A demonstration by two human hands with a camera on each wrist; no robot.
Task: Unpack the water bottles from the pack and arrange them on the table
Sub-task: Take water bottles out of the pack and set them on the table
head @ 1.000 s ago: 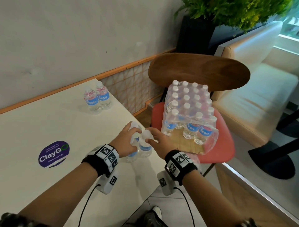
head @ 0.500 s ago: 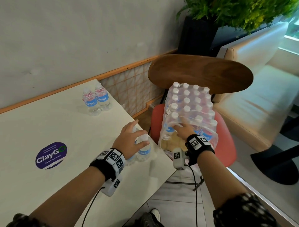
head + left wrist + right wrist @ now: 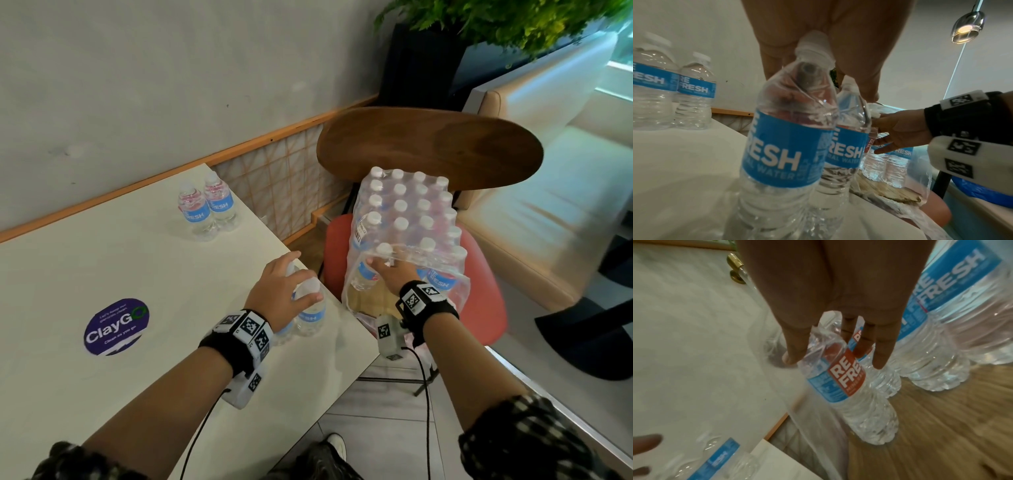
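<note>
A plastic-wrapped pack (image 3: 407, 226) of water bottles sits on a red chair (image 3: 486, 308). The right hand (image 3: 390, 270), fingers straight, reaches into its torn front. The left hand (image 3: 279, 294), fingers loosely spread, steadies two bottles (image 3: 308, 308) at the counter (image 3: 102, 260) edge, likely against tipping.

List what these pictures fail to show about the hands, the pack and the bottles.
- Left hand, head view: it covers the caps of the two near bottles; grip unclear.
- Right hand: fingertips lie under the pack's plastic wrap; right wrist view is blurred.
- Bottle count in the pack: wrap glare and the hand hide the front row.
- Far bottles: label text partly turned away.
</note>
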